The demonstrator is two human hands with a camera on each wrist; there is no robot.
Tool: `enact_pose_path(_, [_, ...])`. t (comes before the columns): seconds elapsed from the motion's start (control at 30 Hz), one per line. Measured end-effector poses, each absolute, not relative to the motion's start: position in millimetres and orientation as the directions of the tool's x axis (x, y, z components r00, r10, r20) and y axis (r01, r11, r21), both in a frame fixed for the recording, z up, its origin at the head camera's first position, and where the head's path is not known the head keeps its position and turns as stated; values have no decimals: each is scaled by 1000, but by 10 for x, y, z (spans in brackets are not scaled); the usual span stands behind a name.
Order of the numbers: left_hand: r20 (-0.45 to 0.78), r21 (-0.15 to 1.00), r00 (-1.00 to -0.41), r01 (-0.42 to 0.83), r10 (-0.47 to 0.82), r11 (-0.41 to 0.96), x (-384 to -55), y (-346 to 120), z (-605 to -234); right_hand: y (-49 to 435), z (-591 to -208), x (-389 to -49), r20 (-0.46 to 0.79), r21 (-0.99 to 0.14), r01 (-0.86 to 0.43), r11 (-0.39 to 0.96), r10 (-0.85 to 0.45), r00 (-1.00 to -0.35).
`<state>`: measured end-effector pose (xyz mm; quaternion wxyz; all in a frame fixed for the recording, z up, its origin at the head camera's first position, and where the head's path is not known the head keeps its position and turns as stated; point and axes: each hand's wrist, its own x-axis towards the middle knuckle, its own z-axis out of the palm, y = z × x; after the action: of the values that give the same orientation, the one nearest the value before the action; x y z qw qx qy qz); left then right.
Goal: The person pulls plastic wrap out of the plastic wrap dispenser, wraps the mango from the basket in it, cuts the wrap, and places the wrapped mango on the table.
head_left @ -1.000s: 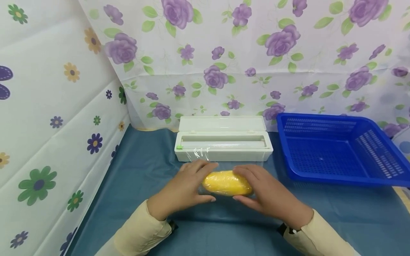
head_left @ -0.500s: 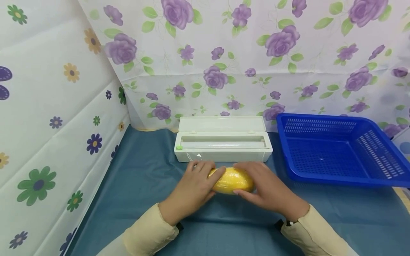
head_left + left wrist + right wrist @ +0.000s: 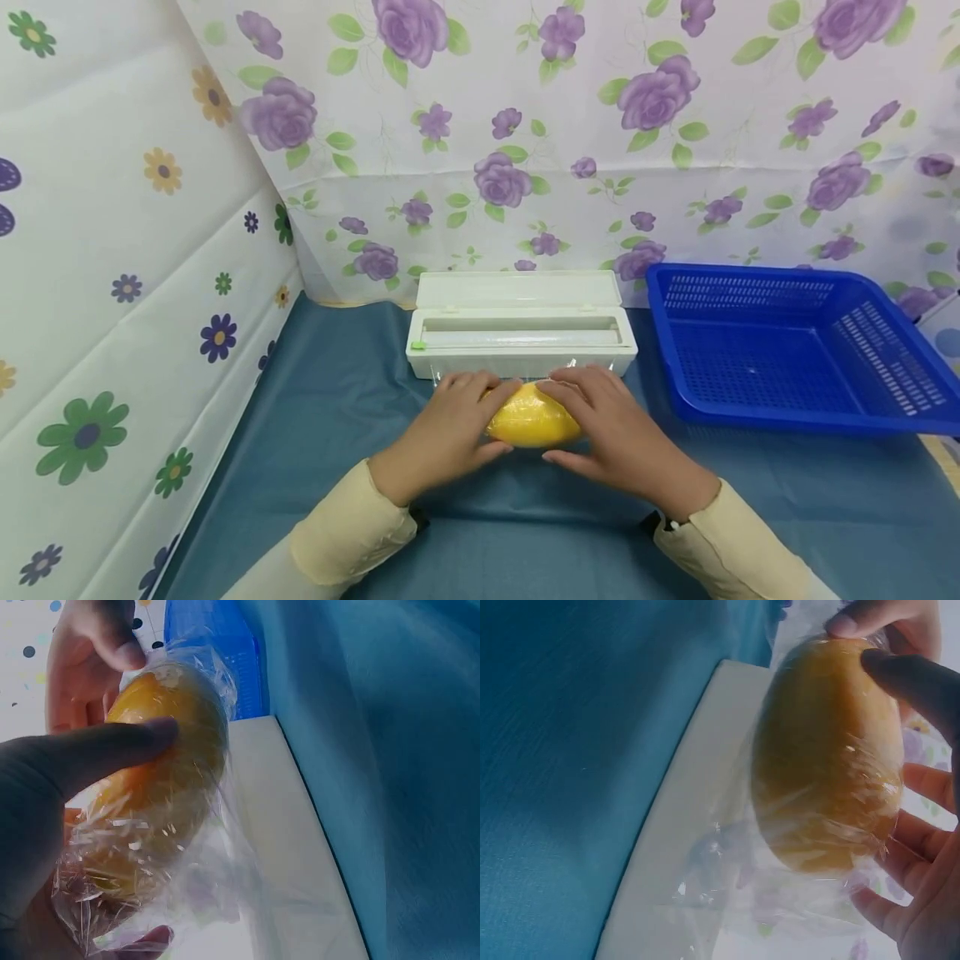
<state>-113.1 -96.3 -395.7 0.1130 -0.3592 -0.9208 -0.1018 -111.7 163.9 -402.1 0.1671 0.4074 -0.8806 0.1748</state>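
A yellow mango point(image 3: 534, 421), wrapped in clear cling film, is held in front of the white cling film box point(image 3: 480, 363). My left hand point(image 3: 446, 429) grips its left end; in the left wrist view the thumb point(image 3: 127, 750) lies across the fruit. My right hand point(image 3: 618, 437) holds the other end, thumb low and fingers over the top. Loose cling film point(image 3: 240, 900) gathers around the mango in the left wrist view. Toward the box a sheet of film stretches, shining at its edges. The mango's far side is hidden from the head view.
The box lid point(image 3: 517, 289) stands raised, with the film roll point(image 3: 517, 337) inside and a small green slider point(image 3: 418, 345) at its left end. A blue plastic basket point(image 3: 795, 418) is at the right. Flowered cloth point(image 3: 450, 108) hangs behind the dark teal table cover point(image 3: 337, 417).
Both hands turn the mango and bring it slightly toward the box. The left hand has moved right, closer to the right hand. The film span to the box looks shorter.
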Motion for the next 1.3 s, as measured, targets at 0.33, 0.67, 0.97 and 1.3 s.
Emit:
enact_pose_path(0.33, [233, 191, -746, 664, 624, 723, -1223, -970, -3961, 1608, -4117, -1224, 425, -123, -765, 632, -663, -616])
enact_pose_path(0.67, [295, 131, -774, 614, 561, 779, -1245, -892, -3990, 1610, -4185, -1316, 386, -167, -743, 648, -650, -654])
enact_pose_path(0.97, [263, 57, -800, 571, 540, 819, -1231, -756, -4066, 1578, -4261, -1409, 362, -227, -702, 675, -610, -705])
enact_pose_path(1.3, [264, 37, -809, 552, 525, 833, -1324, -710, -4110, 1563, -4305, -1538, 313, -228, -665, 711, -593, -742])
